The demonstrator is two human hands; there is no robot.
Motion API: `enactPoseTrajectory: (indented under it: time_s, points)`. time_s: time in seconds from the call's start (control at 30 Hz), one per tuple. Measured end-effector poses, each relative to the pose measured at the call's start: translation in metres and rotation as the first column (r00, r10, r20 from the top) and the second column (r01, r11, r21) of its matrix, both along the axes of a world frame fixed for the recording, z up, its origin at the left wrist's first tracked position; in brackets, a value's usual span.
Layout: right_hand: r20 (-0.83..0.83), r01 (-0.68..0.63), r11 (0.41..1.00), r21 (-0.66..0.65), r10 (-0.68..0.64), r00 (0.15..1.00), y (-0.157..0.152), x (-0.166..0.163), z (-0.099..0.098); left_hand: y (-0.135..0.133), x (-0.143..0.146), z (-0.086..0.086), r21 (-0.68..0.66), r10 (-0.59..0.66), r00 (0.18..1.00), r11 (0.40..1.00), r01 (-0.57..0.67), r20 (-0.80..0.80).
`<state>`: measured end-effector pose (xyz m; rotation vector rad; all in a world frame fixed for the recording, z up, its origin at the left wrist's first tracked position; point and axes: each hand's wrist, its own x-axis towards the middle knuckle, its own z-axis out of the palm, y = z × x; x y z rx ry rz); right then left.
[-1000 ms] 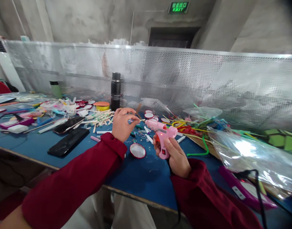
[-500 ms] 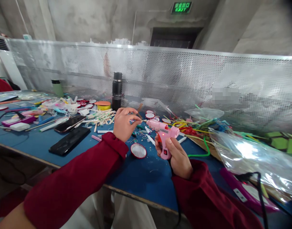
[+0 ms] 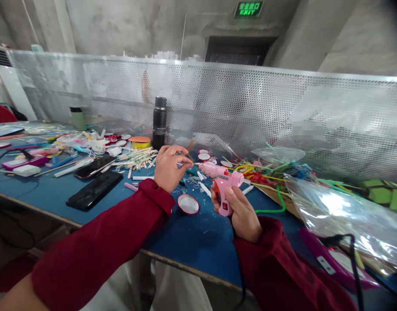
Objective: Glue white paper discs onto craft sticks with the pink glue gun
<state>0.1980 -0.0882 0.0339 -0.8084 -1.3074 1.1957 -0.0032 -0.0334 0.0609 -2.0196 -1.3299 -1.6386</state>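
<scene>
My right hand (image 3: 239, 211) is wrapped round the handle of a pink hot glue gun (image 3: 222, 183), whose small red light is lit. The gun's nozzle points left, at the fingertips of my left hand (image 3: 172, 167). Those fingers are pinched together, and what they hold is too small to make out. Below and between the hands, a round white disc with a red rim (image 3: 188, 204) lies on the blue table (image 3: 192, 250). White pens (image 3: 205, 189) and bits of thread lie behind it.
Two dark phones (image 3: 94, 190) and a pile of wooden sticks (image 3: 138, 160) lie to the left. A black bottle (image 3: 159, 123) stands at the back. Pipe cleaners (image 3: 279, 203), clear plastic bags (image 3: 341, 220) and a purple power strip (image 3: 337, 259) with a black cable are on the right.
</scene>
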Motion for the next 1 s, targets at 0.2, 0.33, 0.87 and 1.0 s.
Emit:
enactPoseTrajectory:
  time_s: [0.2, 0.33, 0.87, 1.0]
  points:
    - [-0.024, -0.005, 1.000, -0.008, 0.005, 1.000, -0.0006, 0.0002, 0.0004, 0.0005, 0.0000, -0.0005, 0.020, 0.005, 1.000, 1.000, -0.005, -0.006]
    - [-0.026, -0.012, 1.000, 0.013, 0.013, 1.000, 0.0015, 0.0011, -0.0025, -0.0001, -0.0001, 0.0001, 0.025, 0.005, 1.000, 1.000, -0.005, -0.003]
    - [-0.031, 0.000, 1.000, 0.019, 0.001, 1.000, 0.0034, -0.0001, -0.0031, 0.0017, 0.0000, -0.0017, 0.039, 0.006, 1.000, 0.999, -0.004, -0.028]
    - [-0.023, 0.001, 1.000, 0.021, 0.000, 1.000, 0.0038, 0.0004, -0.0031, 0.0020, 0.0001, -0.0020, 0.051, 0.001, 1.000, 0.999, 0.000, -0.017]
